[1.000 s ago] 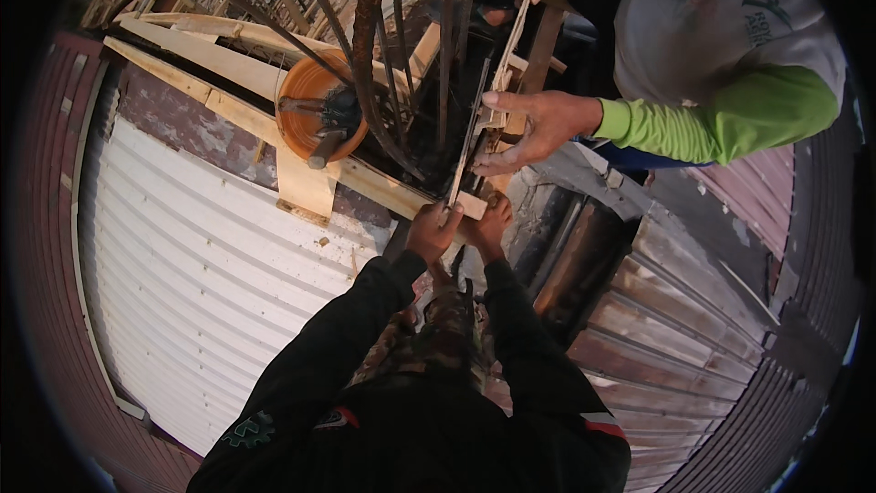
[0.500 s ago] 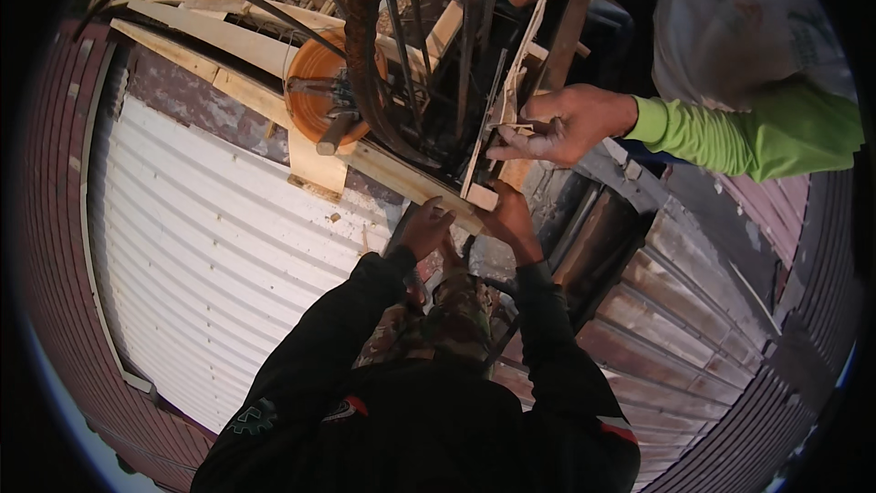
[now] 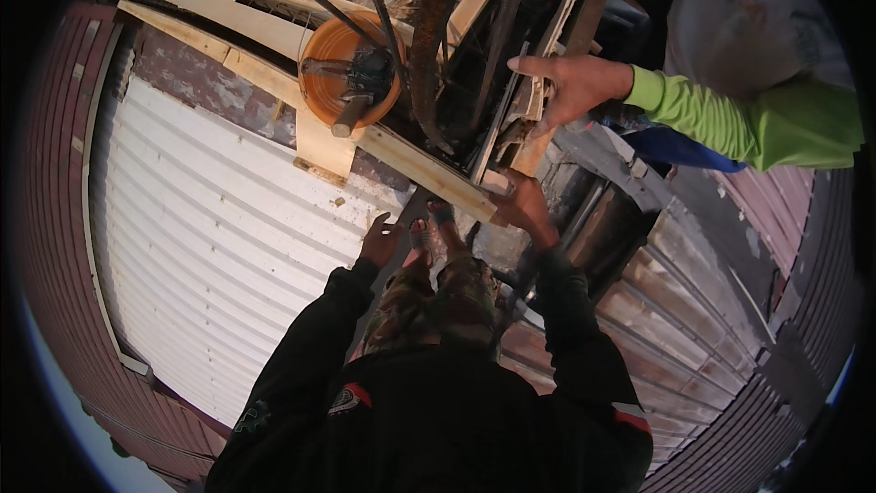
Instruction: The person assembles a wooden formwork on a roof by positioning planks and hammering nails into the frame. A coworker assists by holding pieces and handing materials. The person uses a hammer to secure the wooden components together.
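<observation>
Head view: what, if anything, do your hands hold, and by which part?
The left hand holds nothing. The right hand is at the right end of the pale board; whether it grips or touches cannot be told.

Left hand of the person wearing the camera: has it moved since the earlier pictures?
Yes. Judged against the wooden beam, the left hand has moved to the left, away from the beam, and is now apart from it.
</observation>
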A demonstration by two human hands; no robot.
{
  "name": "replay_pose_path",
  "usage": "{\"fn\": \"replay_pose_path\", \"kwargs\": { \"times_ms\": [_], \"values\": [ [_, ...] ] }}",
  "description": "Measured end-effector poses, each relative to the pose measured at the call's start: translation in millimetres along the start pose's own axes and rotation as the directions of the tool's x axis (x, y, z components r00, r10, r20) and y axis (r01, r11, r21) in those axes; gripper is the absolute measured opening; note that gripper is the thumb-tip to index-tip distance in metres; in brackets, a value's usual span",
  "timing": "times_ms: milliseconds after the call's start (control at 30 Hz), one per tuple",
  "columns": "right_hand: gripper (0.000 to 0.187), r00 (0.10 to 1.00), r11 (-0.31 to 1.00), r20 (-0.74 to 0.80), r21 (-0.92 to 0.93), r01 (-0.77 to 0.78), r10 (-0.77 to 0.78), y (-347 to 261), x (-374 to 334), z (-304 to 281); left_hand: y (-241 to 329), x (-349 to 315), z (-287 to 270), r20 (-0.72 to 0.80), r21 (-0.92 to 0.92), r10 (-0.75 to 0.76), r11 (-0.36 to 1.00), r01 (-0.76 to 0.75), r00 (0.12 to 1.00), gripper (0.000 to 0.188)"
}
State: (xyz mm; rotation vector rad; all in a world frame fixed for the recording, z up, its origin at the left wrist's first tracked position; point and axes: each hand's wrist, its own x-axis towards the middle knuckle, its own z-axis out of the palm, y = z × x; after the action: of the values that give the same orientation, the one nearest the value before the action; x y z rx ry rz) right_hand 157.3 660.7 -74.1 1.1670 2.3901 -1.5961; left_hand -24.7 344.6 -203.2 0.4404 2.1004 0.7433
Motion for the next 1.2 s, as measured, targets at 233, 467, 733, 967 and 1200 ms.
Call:
{"fn": "replay_pose_path", "kwargs": {
  "times_ms": [233, 467, 733, 967, 1200],
  "values": [
    [0.061, 0.997, 0.807, 0.028, -0.586, 0.078, -0.076, -26.6, 18.4, 20.9, -28.7, 3.0, -2.9, 0.037, -0.092, 0.053, 0.995, -0.05, 0.998, 0.052],
    [0.05, 0.938, 0.863, -0.32, -0.503, -0.049, -0.133, -10.0, 26.1, 59.1, -16.5, -3.1, -18.2, 0.067, -0.134, 0.025, 0.991, -0.016, 0.997, 0.048],
    [0.029, 0.971, 0.875, -0.236, -0.477, -0.082, -0.037, -14.8, 29.3, 49.8, -34.4, 8.6, -26.5, 0.08, -0.11, 0.02, 0.994, -0.011, 0.997, 0.049],
    [0.036, 0.987, 0.875, -0.147, -0.468, -0.121, 0.058, -31.2, 41.3, 21.5, -36.2, 5.7, -15.1, 0.159, -0.126, 0.079, 0.99, -0.06, 0.984, 0.048],
    [0.042, 0.994, 0.859, -0.095, -0.504, -0.089, 0.046, -20.6, 41.9, 34.4, -48.2, 12.8, -11.2, 0.092, -0.036, 0.122, 0.992, -0.119, 0.988, 0.046]
  ]
}}
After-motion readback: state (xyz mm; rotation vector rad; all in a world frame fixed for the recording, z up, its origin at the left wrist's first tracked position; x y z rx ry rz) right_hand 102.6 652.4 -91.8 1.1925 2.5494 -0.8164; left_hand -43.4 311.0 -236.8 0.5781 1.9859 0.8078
